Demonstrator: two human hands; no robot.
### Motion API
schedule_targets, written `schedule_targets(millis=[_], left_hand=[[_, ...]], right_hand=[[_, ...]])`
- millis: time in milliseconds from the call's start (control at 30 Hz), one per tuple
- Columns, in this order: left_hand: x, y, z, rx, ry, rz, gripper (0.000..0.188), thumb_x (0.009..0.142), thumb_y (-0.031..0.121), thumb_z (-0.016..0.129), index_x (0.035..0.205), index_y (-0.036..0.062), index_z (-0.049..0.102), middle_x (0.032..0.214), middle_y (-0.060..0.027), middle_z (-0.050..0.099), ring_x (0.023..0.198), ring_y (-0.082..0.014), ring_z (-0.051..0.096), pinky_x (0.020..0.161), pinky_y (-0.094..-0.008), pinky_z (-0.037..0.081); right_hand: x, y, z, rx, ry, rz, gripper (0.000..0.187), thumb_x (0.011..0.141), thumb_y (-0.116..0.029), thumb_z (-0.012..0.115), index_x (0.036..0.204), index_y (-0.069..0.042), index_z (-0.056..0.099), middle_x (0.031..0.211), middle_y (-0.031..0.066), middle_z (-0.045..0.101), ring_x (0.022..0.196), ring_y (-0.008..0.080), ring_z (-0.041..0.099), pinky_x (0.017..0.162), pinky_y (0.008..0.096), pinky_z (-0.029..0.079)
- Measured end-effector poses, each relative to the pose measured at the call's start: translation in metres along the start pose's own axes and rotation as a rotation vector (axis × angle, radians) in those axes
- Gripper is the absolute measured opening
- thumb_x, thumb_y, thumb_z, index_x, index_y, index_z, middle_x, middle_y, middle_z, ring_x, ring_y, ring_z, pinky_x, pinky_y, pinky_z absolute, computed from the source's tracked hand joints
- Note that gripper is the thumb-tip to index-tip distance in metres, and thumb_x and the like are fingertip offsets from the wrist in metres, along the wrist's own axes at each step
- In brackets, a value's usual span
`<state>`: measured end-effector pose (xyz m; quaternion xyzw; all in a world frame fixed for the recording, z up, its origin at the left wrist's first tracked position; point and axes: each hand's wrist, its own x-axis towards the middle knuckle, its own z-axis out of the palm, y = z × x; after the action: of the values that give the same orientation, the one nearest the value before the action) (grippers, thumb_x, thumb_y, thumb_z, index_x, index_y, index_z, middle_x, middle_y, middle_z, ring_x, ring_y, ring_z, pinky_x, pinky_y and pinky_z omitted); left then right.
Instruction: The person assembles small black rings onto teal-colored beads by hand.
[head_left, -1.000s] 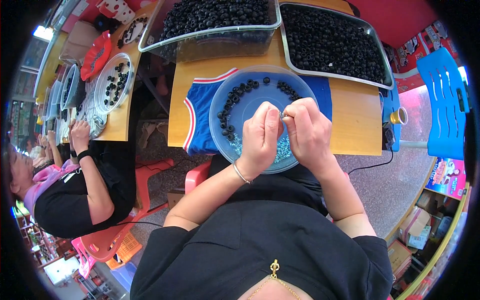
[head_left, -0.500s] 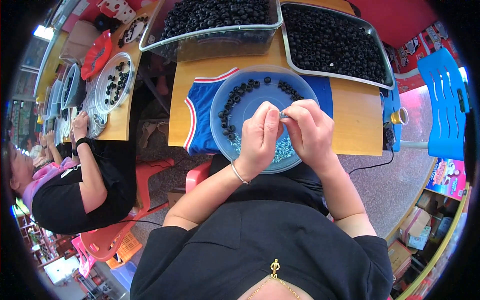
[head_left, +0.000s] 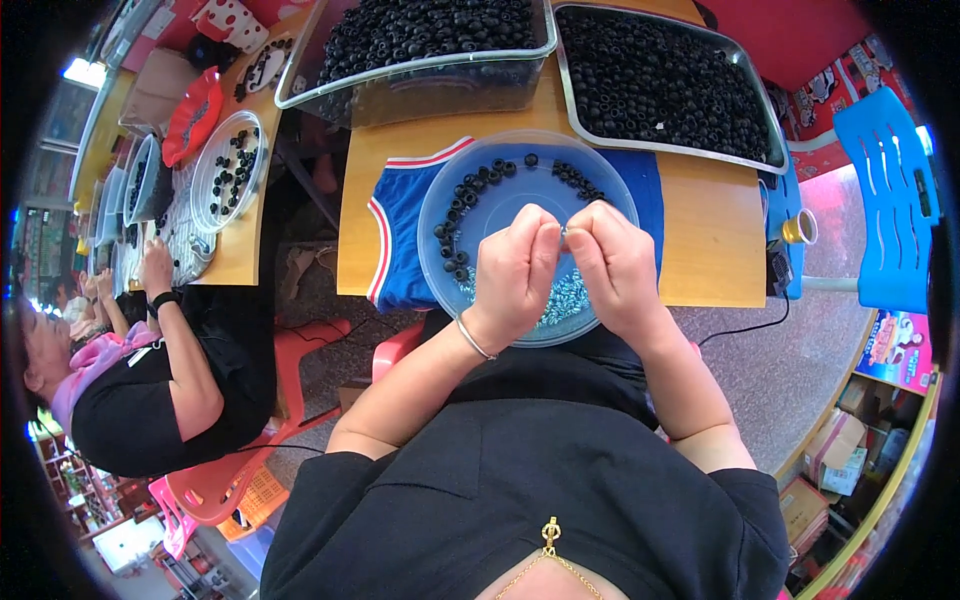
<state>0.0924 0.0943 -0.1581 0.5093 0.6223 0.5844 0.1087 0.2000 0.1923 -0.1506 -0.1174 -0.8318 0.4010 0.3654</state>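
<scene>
Both my hands are held close together over a round, shallow clear plastic tray [head_left: 432, 205]. My left hand [head_left: 515, 275] is closed, its thumb pressed against the curled fingers, with a silver bangle [head_left: 474, 338] on the wrist. My right hand [head_left: 618, 270] is pinched shut in the same way, its thumb tip almost meeting the left one. Whatever sits between the fingertips is too small to name. Black hollow bead-like pieces [head_left: 465, 195] lie along the tray's far and left sides. Small shiny bluish-silver pieces [head_left: 567, 300] are heaped at its near side.
A blue cloth with striped trim [head_left: 395, 220] lies under the tray on the wooden table [head_left: 710, 230]. Behind stand a clear bin [head_left: 440, 90] and a metal tray [head_left: 690, 160], both full of black pieces. A blue chair [head_left: 890, 200] is at right. At left another person [head_left: 150, 390] works at a table.
My right hand has turned, so its thumb now lies on top beside the left thumb, and the fingers have curled in. At left, the other person's hand has moved slightly.
</scene>
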Motion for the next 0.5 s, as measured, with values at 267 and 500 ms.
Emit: schedule_targets(millis=[267, 500], left_hand=[[0.0011, -0.0005, -0.0007, -0.133, -0.020, -0.185, 0.026, 0.100, 0.018, 0.044, 0.082, 0.0013, 0.052, 0.059, -0.0102, 0.050, 0.049, -0.0207, 0.051, 0.047, -0.0309, 0.039], [-0.0004, -0.0018, -0.0002, -0.212, 0.002, -0.223, 0.027, 0.101, 0.019, 0.044, 0.081, 0.0018, 0.052, 0.058, -0.0055, 0.050, 0.051, -0.0121, 0.049, 0.047, -0.0277, 0.037]], right_hand=[[0.0036, 0.0029, -0.0024, -0.239, 0.136, -0.188, 0.024, 0.074, -0.018, 0.075, 0.091, -0.009, 0.060, 0.083, 0.0062, 0.061, 0.067, 0.0239, 0.062, 0.055, 0.0314, 0.050], [0.0041, 0.0003, -0.0045, -0.367, 0.128, -0.229, 0.023, 0.073, -0.019, 0.076, 0.087, -0.009, 0.061, 0.083, 0.0055, 0.062, 0.070, 0.0232, 0.064, 0.057, 0.0318, 0.051]])
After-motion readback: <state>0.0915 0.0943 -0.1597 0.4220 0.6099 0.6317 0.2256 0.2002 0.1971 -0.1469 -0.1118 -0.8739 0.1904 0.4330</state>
